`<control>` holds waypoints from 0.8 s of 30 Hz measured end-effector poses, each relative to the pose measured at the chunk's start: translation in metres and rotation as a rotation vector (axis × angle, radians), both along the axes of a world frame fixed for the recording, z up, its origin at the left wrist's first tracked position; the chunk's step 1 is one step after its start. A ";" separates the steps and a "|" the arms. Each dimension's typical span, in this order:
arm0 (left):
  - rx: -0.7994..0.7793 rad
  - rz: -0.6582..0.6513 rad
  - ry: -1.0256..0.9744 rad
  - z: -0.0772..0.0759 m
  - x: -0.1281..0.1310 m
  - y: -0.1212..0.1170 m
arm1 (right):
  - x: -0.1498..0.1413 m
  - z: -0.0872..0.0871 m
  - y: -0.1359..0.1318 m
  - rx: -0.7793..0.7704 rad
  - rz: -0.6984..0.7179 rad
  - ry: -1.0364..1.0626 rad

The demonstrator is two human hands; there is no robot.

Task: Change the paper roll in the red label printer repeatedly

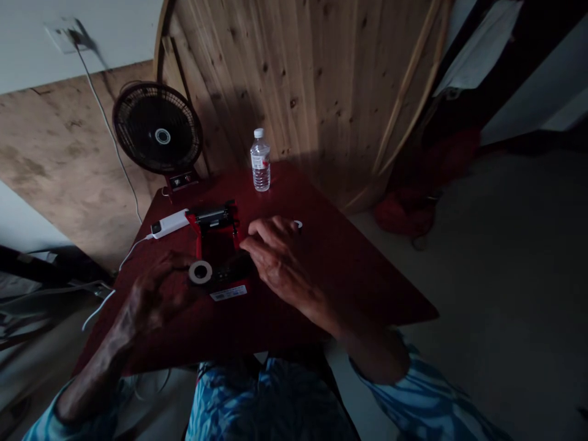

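Note:
A red and black frame-like device with a roller across its far end sits on the dark red table. At its near left corner is a pale ring-shaped disc with a dark centre. My left hand is beside this disc, fingers apart and slightly blurred; its fingertips reach the disc's left edge. Over the device's right side is my right hand, fingers bent and pressed together; what they grip, if anything, is hidden. A small white round thing shows just behind its knuckles. A white printed label lies along the device's near edge.
A plastic water bottle stands at the table's back. A dark fan stands back left. A white oblong unit with a cable lies left of the device. The table meets a wooden panel behind.

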State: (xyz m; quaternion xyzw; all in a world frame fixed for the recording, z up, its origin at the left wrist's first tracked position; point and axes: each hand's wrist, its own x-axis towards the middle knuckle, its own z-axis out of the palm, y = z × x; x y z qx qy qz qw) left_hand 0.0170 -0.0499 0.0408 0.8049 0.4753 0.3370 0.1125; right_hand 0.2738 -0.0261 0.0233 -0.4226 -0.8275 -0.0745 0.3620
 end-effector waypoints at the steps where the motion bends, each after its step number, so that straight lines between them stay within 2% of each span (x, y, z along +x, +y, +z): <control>1: 0.086 -0.029 0.046 0.003 0.002 0.001 | -0.002 0.005 0.004 0.029 -0.024 -0.013; 5: 0.438 0.008 0.279 0.007 0.003 0.012 | -0.018 0.008 0.041 0.033 0.026 0.082; 7: 0.547 0.020 0.394 0.004 0.003 0.022 | -0.030 0.002 0.065 -0.054 0.116 0.222; 11: 0.688 -0.063 0.615 -0.003 0.007 0.044 | -0.053 -0.017 0.102 -0.181 0.244 0.520; 14: 0.704 -0.102 0.714 -0.007 0.013 0.058 | -0.060 -0.030 0.113 -0.172 0.289 0.549; 17: 0.657 -0.111 0.776 -0.012 0.020 0.068 | -0.058 -0.037 0.113 -0.144 0.337 0.530; 24: 0.586 -0.093 0.810 -0.023 0.027 0.076 | -0.042 -0.038 0.095 -0.063 0.415 0.545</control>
